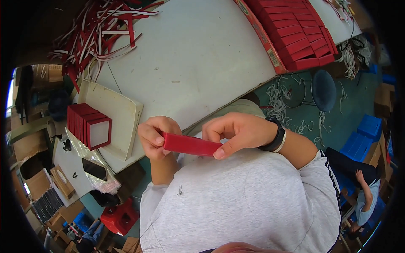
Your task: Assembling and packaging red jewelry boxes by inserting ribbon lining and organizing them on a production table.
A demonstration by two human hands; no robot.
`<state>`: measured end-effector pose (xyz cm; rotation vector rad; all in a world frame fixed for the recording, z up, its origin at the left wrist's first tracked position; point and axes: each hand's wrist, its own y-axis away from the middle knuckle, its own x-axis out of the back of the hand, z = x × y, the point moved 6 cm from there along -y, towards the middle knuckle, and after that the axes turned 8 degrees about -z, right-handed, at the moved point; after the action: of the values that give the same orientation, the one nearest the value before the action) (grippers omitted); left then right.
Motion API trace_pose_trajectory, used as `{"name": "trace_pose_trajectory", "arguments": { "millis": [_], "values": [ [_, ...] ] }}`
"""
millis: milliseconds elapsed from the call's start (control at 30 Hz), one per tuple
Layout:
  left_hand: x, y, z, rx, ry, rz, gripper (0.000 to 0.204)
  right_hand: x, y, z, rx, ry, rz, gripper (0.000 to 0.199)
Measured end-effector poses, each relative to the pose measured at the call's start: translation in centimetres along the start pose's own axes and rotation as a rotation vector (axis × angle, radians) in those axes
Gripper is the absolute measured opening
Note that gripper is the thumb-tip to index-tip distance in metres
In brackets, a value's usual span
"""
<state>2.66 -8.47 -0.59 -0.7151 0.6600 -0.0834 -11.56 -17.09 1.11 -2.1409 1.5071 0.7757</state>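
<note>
So it's a busy workshop, with a pale worktable (pixel 190 55) over a green floor (pixel 354 99). The main thing here is a slim red box (pixel 192 144), held up in front of the person's chest by the table's near edge. Left hand (pixel 158 135) has one end pinched between thumb and fingers; right hand (pixel 240 130) grips the other end — thumb on the face, fingers curled at the far edge. Just past the left hand there's a cream tray (pixel 133 130) with a row of red boxes (pixel 86 124) leaning in it, pale panel facing out. A dark phone-like slab (pixel 94 169) lies near that. Further out: a tangle of red and white strips (pixel 105 31) at top left, and an open carton (pixel 265 40) packed with more red boxes (pixel 291 33) at top right.
</note>
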Motion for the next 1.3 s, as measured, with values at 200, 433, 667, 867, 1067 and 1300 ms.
{"name": "trace_pose_trajectory", "arguments": {
  "millis": [200, 433, 667, 867, 1067, 1300],
  "values": [
    [-0.7, -0.6, -0.7, 0.033, 0.049, -0.083, 0.030, -0.4, 0.3, 0.6, -0.127, 0.099, 0.015, 0.029],
    [-1.2, -0.7, -1.0, 0.043, -0.057, -0.049, 0.031, 0.2, 0.0, 0.0, -0.241, 0.222, 0.138, 0.041],
    [-0.9, 1.7, 3.4, 0.107, -0.347, 0.007, 0.040, -1.0, -4.2, -1.2, -0.130, 0.561, -0.017, 0.034],
    [-1.1, 5.2, 11.1, 0.019, -1.043, 0.362, 0.041, -2.2, -11.2, -1.7, -0.125, 0.450, -0.335, 0.021],
    [-0.1, 16.6, 18.2, -0.394, -1.235, 1.244, 0.033, -3.2, -21.8, 1.6, -0.240, 0.054, 0.179, 0.020],
    [1.9, 20.3, 19.2, -0.256, -1.086, 1.421, 0.027, -2.9, -28.2, 7.9, -0.303, -0.071, 0.301, 0.013]
  ]
}}
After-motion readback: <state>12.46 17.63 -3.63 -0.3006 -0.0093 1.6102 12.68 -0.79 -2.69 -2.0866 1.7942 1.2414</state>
